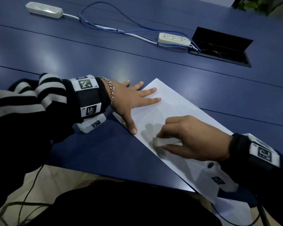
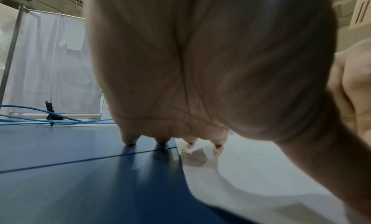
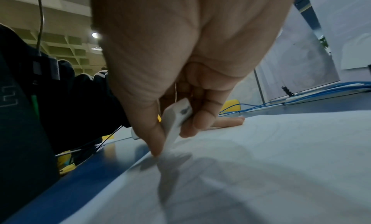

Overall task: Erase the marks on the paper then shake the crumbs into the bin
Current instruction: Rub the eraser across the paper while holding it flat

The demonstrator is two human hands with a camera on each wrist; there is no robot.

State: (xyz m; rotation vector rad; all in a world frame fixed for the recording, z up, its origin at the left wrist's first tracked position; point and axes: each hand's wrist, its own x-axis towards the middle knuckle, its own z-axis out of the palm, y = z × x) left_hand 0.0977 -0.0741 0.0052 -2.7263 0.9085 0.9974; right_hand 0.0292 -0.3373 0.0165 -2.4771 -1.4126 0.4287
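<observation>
A white sheet of paper (image 1: 173,111) lies slanted on the blue table (image 1: 91,62), its near end hanging over the front edge. My left hand (image 1: 134,98) lies flat with fingers spread: two fingertips and the thumb press on the paper's far left end, the other fingers rest on the table. My right hand (image 1: 191,141) pinches a white eraser (image 1: 165,141) between thumb and fingers, its tip down on the paper near the left edge. The right wrist view shows the eraser (image 3: 176,121) tilted onto the paper (image 3: 281,164). No marks or crumbs are plainly visible. No bin is in view.
Two white power strips (image 1: 44,9) (image 1: 174,39) and blue cables (image 1: 104,26) lie at the back of the table. An open black cable hatch (image 1: 219,51) sits at the back right. The table's front edge runs just below the paper.
</observation>
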